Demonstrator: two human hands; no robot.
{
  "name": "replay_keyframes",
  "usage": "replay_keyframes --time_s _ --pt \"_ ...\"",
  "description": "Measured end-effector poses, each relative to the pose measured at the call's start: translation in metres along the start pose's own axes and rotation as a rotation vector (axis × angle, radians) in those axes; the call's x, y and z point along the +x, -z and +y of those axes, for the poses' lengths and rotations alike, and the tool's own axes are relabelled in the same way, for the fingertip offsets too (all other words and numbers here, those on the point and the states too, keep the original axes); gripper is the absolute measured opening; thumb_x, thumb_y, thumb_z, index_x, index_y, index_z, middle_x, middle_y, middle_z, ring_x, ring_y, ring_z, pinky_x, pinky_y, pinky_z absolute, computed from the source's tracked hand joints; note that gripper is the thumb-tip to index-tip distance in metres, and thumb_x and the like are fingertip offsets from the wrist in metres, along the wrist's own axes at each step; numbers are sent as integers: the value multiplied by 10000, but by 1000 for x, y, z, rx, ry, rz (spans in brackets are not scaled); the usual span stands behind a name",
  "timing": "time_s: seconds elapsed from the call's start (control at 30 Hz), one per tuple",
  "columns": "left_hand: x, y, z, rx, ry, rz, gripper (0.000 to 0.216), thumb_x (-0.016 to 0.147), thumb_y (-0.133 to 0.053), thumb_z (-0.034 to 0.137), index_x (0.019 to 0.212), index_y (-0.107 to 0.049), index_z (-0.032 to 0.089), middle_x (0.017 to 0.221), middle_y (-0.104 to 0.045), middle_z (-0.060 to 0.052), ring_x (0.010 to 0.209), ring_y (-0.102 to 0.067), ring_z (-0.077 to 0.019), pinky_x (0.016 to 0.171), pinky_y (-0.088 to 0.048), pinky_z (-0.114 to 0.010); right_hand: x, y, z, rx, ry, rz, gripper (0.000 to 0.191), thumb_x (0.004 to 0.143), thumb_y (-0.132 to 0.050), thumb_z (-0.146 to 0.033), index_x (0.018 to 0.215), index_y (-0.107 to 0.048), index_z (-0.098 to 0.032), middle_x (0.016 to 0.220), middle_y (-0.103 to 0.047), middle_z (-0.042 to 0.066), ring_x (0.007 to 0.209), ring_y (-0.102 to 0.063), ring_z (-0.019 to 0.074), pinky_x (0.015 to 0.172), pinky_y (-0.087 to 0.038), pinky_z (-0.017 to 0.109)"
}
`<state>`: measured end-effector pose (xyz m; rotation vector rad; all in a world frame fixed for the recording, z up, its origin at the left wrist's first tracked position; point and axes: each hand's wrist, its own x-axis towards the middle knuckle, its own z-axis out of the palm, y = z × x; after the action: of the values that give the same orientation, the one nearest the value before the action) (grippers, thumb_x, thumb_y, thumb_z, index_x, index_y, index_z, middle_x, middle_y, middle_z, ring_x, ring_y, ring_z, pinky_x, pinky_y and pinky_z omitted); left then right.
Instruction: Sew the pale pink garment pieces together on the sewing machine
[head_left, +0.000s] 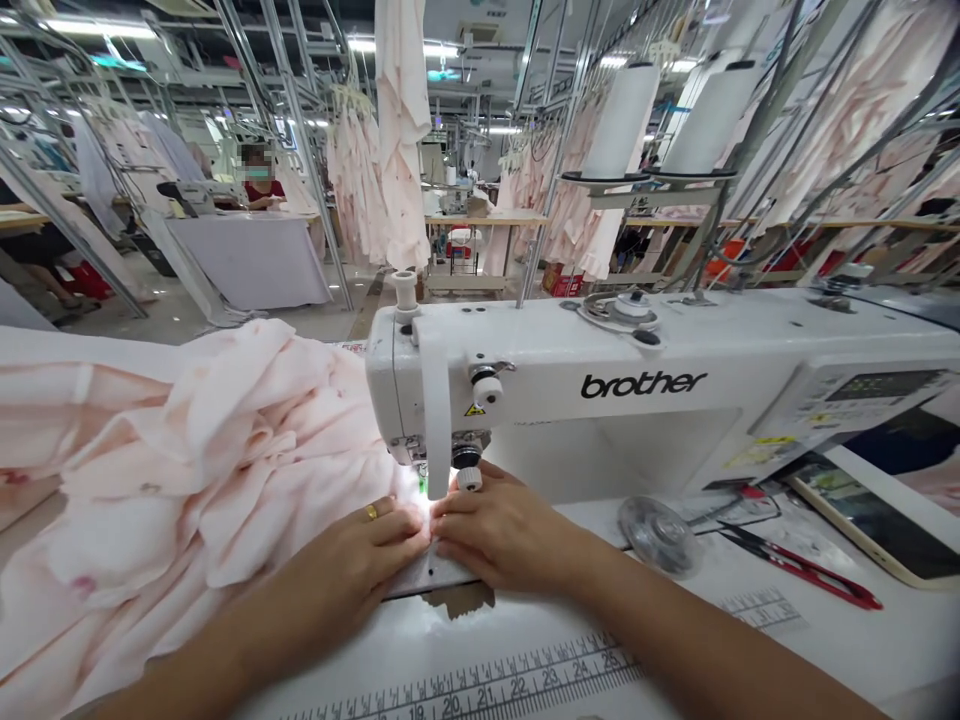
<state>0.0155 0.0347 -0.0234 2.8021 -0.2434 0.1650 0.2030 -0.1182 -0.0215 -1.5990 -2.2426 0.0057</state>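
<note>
A white Brother sewing machine [525, 350] stands before me, its lamp glaring at the needle area. My left hand [379, 540], with a gold ring, lies left of the needle, fingers closed together on the edge of pale pink fabric [247, 460]. This fabric spreads in loose folds over the left of the table. Just right of the needle, my right hand [499, 525] is closed, its fingers curled and pressed down by the presser area. The fingertips of both hands nearly meet. Whatever lies beneath the right fingers is hidden by the hand and the glare.
Red-handled thread snips [810, 570], a clear round bobbin-like disc [660, 535] and a phone [885, 520] lie to the right. A printed ruler [510, 685] runs along the front. Thread cones [622, 120] stand behind. Another person [262, 185] sits further back.
</note>
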Motion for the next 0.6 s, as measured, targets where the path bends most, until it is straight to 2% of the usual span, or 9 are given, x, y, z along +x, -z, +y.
replay_keyframes --time_s 0.23,0.3,0.43,0.6 --pt "1 -2 -1 -40 9 42 336 948 -437 111 1171 -650 243 1087 -681 -59 1003 -625 -198 912 -539 -349 0 -1 1 -13 30 7 228 1019 -480 -285 942 -665 -177 990 -706 22 929 -572 179 942 -316 328" --pt "2 -1 -3 -32 16 62 348 948 -444 109 1206 -633 246 1122 -682 -54 986 -637 -193 909 -545 -353 0 -1 0 -15 23 9 222 1019 -484 -288 952 -664 -176 984 -701 23 911 -565 177 936 -317 329" --pt "4 -2 -9 -4 10 147 433 949 -420 82 1325 -542 259 1241 -651 -53 1088 -623 -184 957 -529 -346 0 -2 1 -19 -42 30 183 1011 -488 -243 1035 -665 -202 924 -685 7 861 -541 174 932 -308 333" --pt "4 -3 -16 -3 -9 193 373 952 -434 108 1259 -595 245 1220 -670 -53 1095 -627 -172 941 -540 -323 0 -1 1 1 -143 62 193 999 -493 -233 1028 -679 -190 907 -672 29 842 -525 183 922 -311 332"
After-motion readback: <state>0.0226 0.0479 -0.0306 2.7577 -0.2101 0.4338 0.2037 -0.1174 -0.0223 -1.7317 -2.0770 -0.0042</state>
